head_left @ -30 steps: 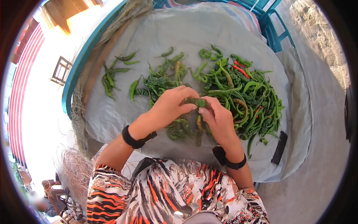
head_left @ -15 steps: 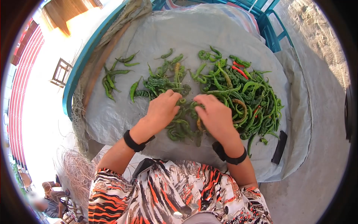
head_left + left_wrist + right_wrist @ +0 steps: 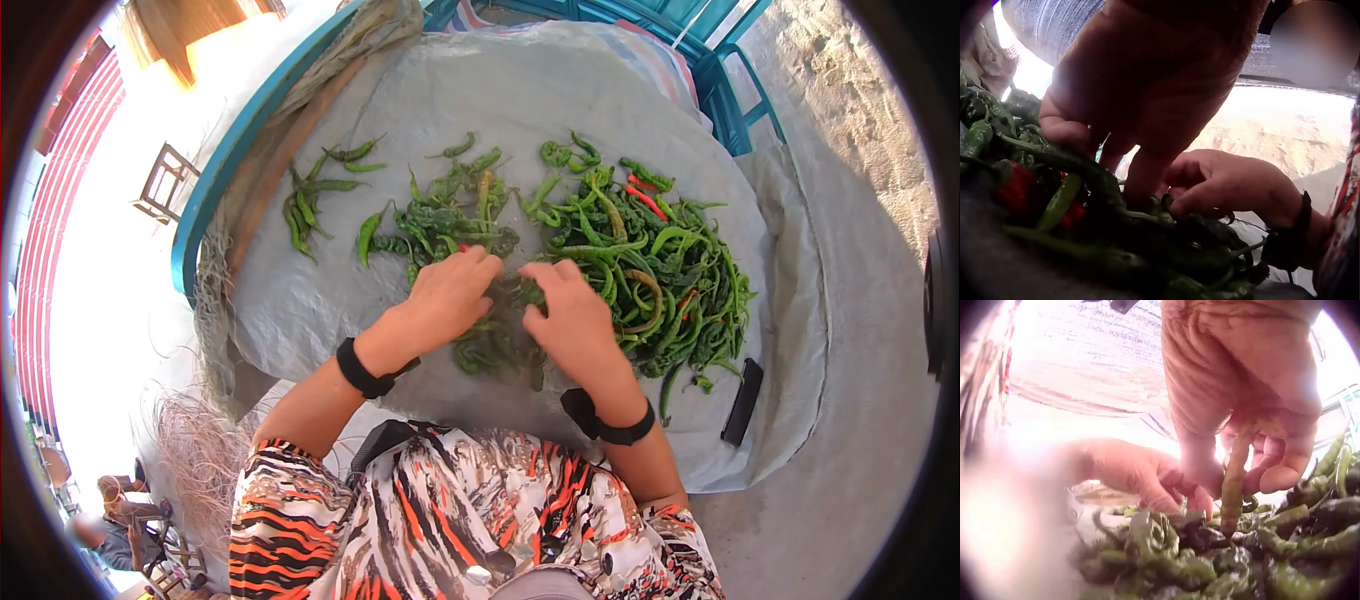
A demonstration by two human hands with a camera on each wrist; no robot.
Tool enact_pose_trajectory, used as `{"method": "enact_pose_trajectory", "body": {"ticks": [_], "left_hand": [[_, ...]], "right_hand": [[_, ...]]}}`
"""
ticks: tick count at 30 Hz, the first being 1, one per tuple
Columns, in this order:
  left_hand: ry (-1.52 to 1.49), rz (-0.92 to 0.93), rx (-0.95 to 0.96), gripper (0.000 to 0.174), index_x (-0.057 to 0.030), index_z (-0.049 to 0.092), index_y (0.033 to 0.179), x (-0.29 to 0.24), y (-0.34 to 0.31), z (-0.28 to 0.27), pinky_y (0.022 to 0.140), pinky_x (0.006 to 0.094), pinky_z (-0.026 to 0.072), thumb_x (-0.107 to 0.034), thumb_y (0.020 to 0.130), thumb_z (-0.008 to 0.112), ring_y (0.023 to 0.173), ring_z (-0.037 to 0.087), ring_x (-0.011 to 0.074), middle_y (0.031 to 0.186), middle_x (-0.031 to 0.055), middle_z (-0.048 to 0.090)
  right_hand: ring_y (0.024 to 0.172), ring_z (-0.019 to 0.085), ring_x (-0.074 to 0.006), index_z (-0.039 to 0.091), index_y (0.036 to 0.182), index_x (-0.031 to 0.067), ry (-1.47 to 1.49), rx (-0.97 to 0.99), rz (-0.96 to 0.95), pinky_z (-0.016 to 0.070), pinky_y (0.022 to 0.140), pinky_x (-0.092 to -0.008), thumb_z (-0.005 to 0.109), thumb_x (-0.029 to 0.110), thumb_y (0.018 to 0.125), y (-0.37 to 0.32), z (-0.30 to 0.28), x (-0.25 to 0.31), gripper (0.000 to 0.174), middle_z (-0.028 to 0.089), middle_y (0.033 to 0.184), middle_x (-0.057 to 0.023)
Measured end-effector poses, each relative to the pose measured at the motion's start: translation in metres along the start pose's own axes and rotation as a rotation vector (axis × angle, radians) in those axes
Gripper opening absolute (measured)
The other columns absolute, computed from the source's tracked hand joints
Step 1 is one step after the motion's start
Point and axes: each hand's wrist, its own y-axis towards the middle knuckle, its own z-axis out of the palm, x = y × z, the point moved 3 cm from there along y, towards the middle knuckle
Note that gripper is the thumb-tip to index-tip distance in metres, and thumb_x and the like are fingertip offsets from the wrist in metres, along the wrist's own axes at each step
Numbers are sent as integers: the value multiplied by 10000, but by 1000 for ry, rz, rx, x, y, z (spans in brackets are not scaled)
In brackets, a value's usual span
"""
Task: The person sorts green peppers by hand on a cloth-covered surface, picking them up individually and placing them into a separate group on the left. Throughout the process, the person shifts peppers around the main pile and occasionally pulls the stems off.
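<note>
In the head view my right hand is low over the near-middle chili peppers, its fingers bent. The right wrist view shows a pale yellow-green chili pepper hanging upright, pinched between that hand's thumb and fingers. Opposite it, my left hand reaches down at the middle heap of green peppers, a bit of red at its fingertips. Its bent fingers go in among green and red peppers in the left wrist view; fingertips are hidden, so I cannot tell whether they grip one.
A large tangled pile of chili peppers lies right of the hands, with a few red ones. A small group lies far left. A black phone-like object rests at the right on the grey sheet. A teal frame borders the left.
One second ago both hands met over a green pepper; they have since drawn apart and down. A red pepper has come into view at the left fingertips. The view has shifted slightly.
</note>
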Motion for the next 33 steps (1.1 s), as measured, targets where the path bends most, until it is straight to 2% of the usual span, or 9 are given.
{"method": "enact_pose_trajectory", "body": {"ticks": [2, 5, 6, 10, 17, 20, 26, 29, 33], "left_hand": [[-9, 58, 18, 396, -103, 576, 1139, 2, -1, 5, 806, 439, 501, -115, 781, 742, 1004, 603, 320, 1011, 103, 571], [54, -2, -8, 403, -101, 578, 1138, -3, -4, 3, 807, 434, 502, -99, 767, 735, 1000, 606, 315, 987, 96, 592], [68, -3, -4, 399, -104, 579, 1139, -3, -3, 4, 808, 433, 502, -95, 770, 729, 998, 607, 310, 988, 93, 598], [-30, 2, -61, 391, -110, 580, 1144, -4, -4, 3, 806, 422, 506, -87, 777, 715, 977, 610, 293, 975, 76, 626], [-118, 102, -222, 402, -103, 588, 1153, -19, -10, -19, 773, 380, 519, -84, 774, 720, 877, 613, 269, 943, 60, 665], [-205, 57, -238, 392, -98, 604, 1159, -20, -14, -31, 684, 338, 507, -79, 788, 729, 750, 580, 207, 926, 47, 662], [-567, -136, -141, 339, -65, 610, 1176, -19, -20, -41, 584, 250, 419, -62, 856, 722, 637, 462, 75, 894, 2, 636], [-691, -194, -113, 287, -51, 610, 1171, -16, -21, -37, 583, 250, 423, -66, 897, 693, 631, 465, 65, 911, 0, 634], [-755, -213, -301, 237, -44, 607, 1163, 5, -17, -18, 617, 255, 445, -84, 934, 651, 686, 508, 64, 892, 1, 605]], "right_hand": [[876, 640, -350, 601, 1186, 94, 41, -52, -1, 520, 775, -453, 632, 73, 822, 7, -19, -3, 366, 578, 1132, -142], [848, 637, -313, 607, 1198, 96, 167, -481, 103, 520, 784, -435, 645, 112, 855, 13, -39, -3, 345, 597, 1105, -121], [837, 636, -273, 612, 1218, 97, -25, -558, 49, 518, 785, -403, 656, 147, 881, 12, -42, -5, 344, 612, 1100, -100], [839, 649, -252, 611, 1233, 100, 262, -16, 241, 514, 774, -368, 673, 230, 894, -4, -18, 5, 369, 639, 1087, -90], [814, 648, -250, 605, 1245, 82, 527, -42, 126, 512, 776, -372, 677, 180, 875, -13, 18, -8, 390, 646, 1050, -109], [822, 648, -249, 612, 1253, 93, 550, 55, 266, 514, 786, -368, 682, 149, 863, -12, 9, -2, 400, 647, 1015, -116], [851, 651, -247, 625, 1240, 103, 534, 86, 194, 509, 768, -368, 696, 161, 859, -14, 14, -2, 392, 641, 1012, -115], [858, 651, -257, 658, 1181, 94, 186, 57, 198, 504, 754, -376, 710, 196, 858, -14, 1, 1, 342, 645, 1011, -92], [809, 646, -274, 698, 1065, 84, 226, -63, 181, 501, 726, -384, 715, 234, 855, -16, -12, -4, 259, 653, 926, -85]]}}
